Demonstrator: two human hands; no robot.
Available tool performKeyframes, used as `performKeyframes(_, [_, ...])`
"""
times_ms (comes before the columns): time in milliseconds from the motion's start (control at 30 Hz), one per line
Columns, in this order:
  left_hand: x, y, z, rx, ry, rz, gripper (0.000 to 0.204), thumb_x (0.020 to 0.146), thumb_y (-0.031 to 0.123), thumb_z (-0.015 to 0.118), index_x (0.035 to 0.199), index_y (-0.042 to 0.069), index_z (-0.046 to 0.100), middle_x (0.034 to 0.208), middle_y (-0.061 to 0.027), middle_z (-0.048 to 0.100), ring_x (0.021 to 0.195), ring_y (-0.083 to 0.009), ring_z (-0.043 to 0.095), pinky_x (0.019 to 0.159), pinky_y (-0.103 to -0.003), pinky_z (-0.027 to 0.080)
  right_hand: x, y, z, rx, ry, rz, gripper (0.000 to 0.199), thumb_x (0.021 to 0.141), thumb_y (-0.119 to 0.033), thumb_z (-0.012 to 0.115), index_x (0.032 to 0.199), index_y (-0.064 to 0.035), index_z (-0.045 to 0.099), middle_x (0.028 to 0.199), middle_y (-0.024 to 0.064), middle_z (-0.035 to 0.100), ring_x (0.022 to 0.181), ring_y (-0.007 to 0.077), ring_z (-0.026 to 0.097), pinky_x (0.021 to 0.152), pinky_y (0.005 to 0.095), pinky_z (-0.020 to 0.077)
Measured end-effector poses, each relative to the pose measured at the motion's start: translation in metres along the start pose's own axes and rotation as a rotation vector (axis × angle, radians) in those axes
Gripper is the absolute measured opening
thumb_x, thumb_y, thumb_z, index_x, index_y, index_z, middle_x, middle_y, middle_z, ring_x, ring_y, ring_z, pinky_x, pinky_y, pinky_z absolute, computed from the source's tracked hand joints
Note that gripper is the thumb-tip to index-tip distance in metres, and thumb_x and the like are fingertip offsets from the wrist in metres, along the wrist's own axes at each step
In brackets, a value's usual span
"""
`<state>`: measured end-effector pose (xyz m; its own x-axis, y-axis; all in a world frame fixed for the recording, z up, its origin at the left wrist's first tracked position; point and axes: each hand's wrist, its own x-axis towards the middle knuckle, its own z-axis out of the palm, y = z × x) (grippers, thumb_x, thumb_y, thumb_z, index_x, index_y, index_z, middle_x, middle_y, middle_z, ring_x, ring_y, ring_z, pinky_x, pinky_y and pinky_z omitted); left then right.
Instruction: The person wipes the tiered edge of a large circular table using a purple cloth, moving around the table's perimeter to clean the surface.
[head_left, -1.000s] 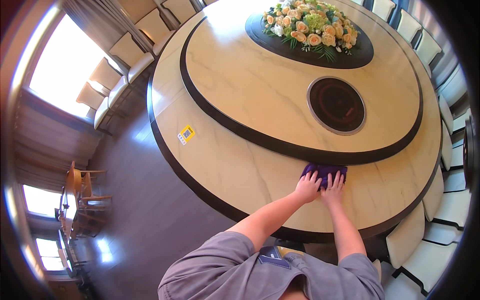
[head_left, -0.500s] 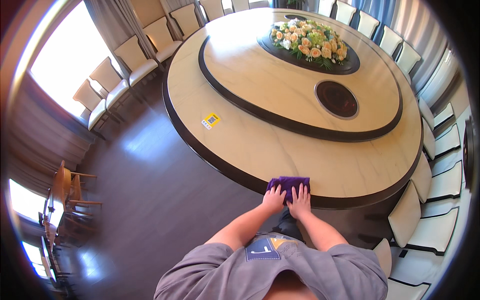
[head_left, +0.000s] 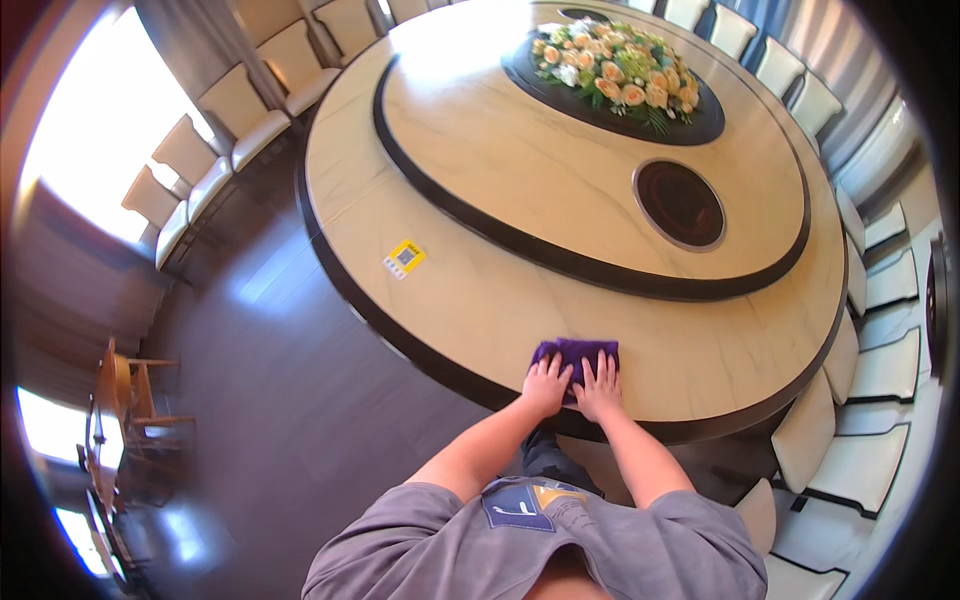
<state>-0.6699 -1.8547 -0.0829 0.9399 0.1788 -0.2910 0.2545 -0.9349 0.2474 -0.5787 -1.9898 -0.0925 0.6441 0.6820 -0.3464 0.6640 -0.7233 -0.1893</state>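
Observation:
A folded purple cloth lies on the near rim of a large round marble-topped table. On its left half my left hand rests palm down, fingers stretched forward and apart. Beside it my right hand presses on the right half, its fingers spread as well. Both hands lie over the cloth rather than wrapped round it, with the thumbs close together. What is under the palms is hidden. Both forearms reach forward, nearly straight.
A raised turntable with a dark edge carries a flower arrangement and a round dark inset plate. A yellow card lies on the table's left. Pale chairs line both sides; wooden furniture stands far left.
My hands and the cloth have moved slightly forward, farther in from the table's edge. The table sits nearer to me in view, and my body has shifted forward with it.

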Motion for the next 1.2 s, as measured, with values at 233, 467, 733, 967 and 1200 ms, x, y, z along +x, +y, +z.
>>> performKeyframes(233, [0.122,-0.063,-0.06,0.03,-0.023,-0.064,0.071,0.078,0.03,0.065,0.143,0.021,0.038,0.153,-0.016,0.024,0.139,-0.0353,0.028,0.108,-0.047,0.031,0.136,-0.011,-0.048,0.109,-0.05,0.093,0.069,0.092,-0.047,0.046,0.15,-0.0221,0.02,0.157,0.016,0.0,0.143,0.0405,0.002,0.113,0.0565,0.0091])
performKeyframes(467, [0.116,-0.054,-0.069,0.051,-0.057,-0.045,0.072,0.079,0.028,0.065,0.144,0.022,0.035,0.155,-0.0162,0.02,0.14,-0.036,0.024,0.109,-0.046,0.029,0.131,-0.01,-0.042,0.044,-0.076,0.107,0.078,0.09,-0.055,0.046,0.152,-0.0223,0.012,0.157,0.0178,-0.007,0.144,0.0396,-0.004,0.113,0.0554,0.0053])
performKeyframes(733, [0.013,-0.085,-0.036,0.08,-0.057,0.032,0.074,0.08,0.028,0.066,0.146,0.021,0.033,0.154,-0.0203,0.02,0.14,-0.0374,0.025,0.108,-0.047,0.031,0.044,-0.087,-0.016,-0.004,-0.099,0.121,0.085,0.089,-0.056,0.048,0.153,-0.0176,0.006,0.157,0.0182,-0.011,0.144,0.0378,-0.007,0.114,0.0552,0.005])
performKeyframes(967, [-0.113,-0.13,-0.017,0.118,-0.212,0.049,0.076,0.082,0.03,0.063,0.149,0.022,0.028,0.155,-0.0212,0.015,0.141,-0.039,0.022,0.11,-0.045,0.028,-0.048,-0.193,0.024,0.032,-0.168,0.147,0.084,0.091,-0.055,0.047,0.153,-0.0187,0.004,0.157,0.0172,-0.011,0.145,0.0359,-0.008,0.114,0.0549,0.0048])
performKeyframes(1200, [-0.119,-0.156,-0.019,0.071,-0.242,0.106,0.072,0.083,0.033,0.061,0.147,0.021,0.031,0.153,-0.022,0.022,0.139,-0.0421,0.026,0.112,-0.047,0.026,-0.041,-0.217,0.031,0.065,-0.175,0.217,0.084,0.089,-0.056,0.049,0.153,-0.0207,0.006,0.157,0.0154,-0.012,0.145,0.0353,-0.009,0.114,0.0552,0.0054])
